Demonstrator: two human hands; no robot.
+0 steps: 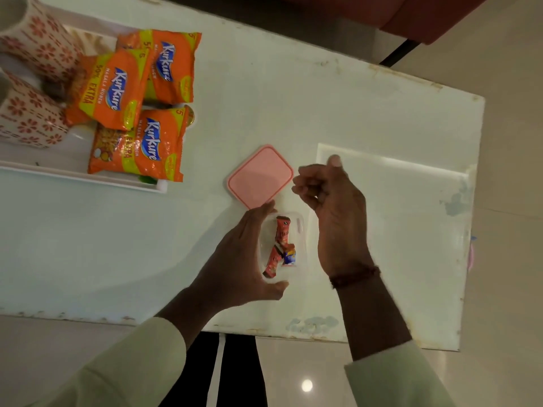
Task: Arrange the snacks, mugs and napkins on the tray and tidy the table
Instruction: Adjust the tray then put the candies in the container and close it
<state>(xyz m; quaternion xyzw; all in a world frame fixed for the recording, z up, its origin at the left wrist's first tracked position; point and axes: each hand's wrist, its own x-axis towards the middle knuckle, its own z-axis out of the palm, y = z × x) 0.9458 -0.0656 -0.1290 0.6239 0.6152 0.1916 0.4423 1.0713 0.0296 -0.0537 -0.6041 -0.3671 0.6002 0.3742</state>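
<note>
My left hand (235,257) grips the side of a small clear plastic box (301,230) that holds a few small red and blue snack sachets (280,245). Its pink square lid (260,176) lies flat on the table just beyond the box. My right hand (332,207) hovers over the box's right side, fingers curled and pinched with nothing visible in them. A white tray (73,177) at the left carries three orange Kurkure snack packets (138,142) and two white mugs with red flower prints (26,116).
The white table (352,107) has chipped edges; its near edge runs just below my wrists and its right edge is close to my right hand. A red chair (426,16) stands beyond the far side. A shallow square recess (396,195) marks the table's right part.
</note>
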